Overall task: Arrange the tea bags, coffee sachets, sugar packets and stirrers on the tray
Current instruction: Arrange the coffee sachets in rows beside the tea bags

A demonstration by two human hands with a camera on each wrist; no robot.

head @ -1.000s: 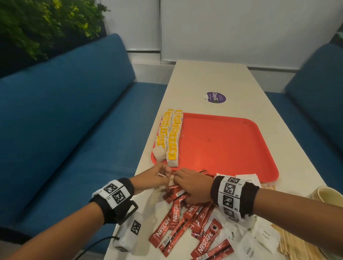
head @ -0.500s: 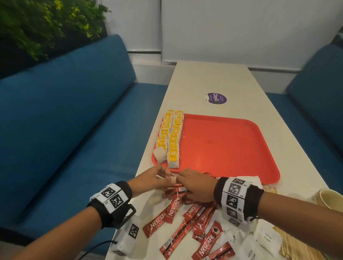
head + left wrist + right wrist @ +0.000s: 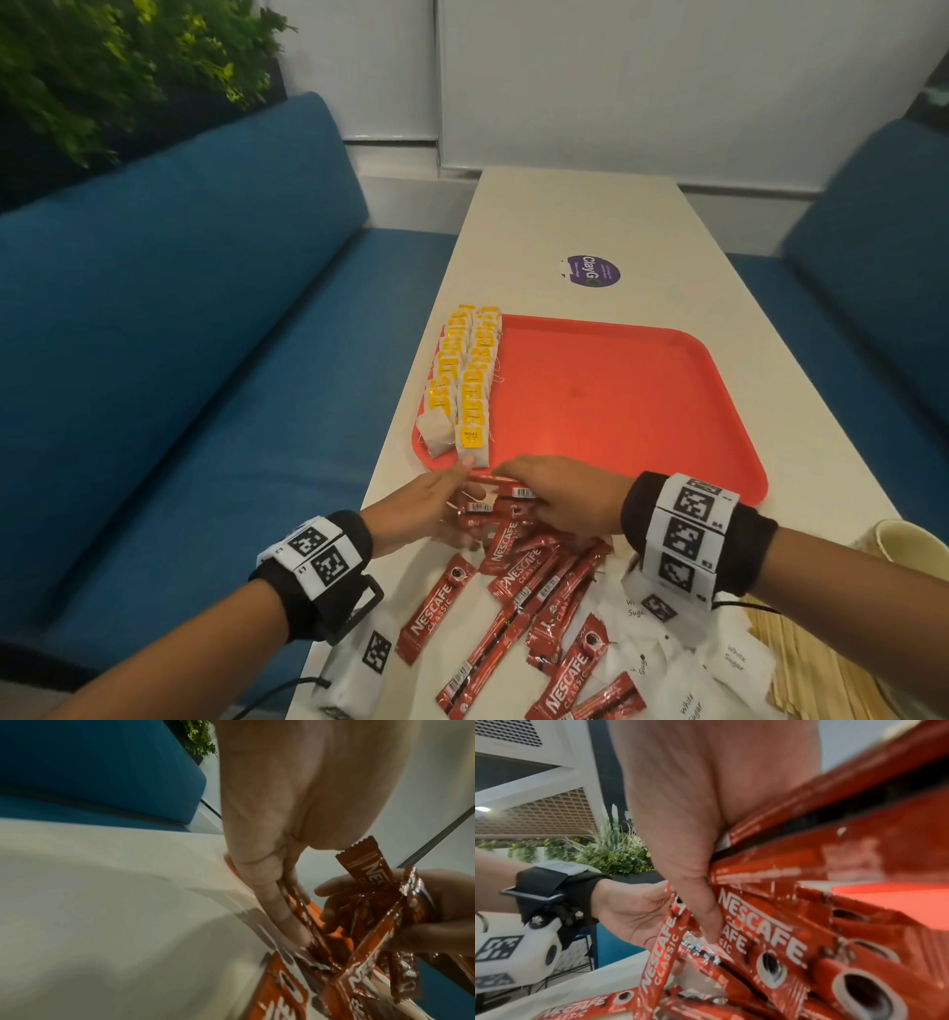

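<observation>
Red foil fills both hands: the left hand point(image 3: 429, 506) and right hand point(image 3: 557, 496) close from either side on a small bundle of sachets point(image 3: 495, 506), fingers curled round it, just off the tray point(image 3: 616, 401) at its 6 o'clock edge; the wrist views show the sticks crossed and fanned rather than parallel. To do this step well, I judge, square the ends against the worktop point(image 3: 575, 216) before lifting, keep the labels one way, grip lightly so the foil does not crease, and lay the bundle beside the tea bags point(image 3: 464, 385), which stand in two rows along the tray's 9 o'clock edge; the middle and 3 o'clock side are bare. More loose sachets point(image 3: 518, 616) lie scattered at 6 o'clock from the hands, overlapping; white sugar packets point(image 3: 729, 658) sit at 5 o'clock, partly under the right wrist; wooden stirrers point(image 3: 821, 683) lie at 4 o'clock near a cup point(image 3: 909, 545). The near tea bag touches the left fingertips, so a careless lift could topple that row. A purple sticker point(image 3: 590, 271) lies beyond the tray at 12 o'clock.
</observation>
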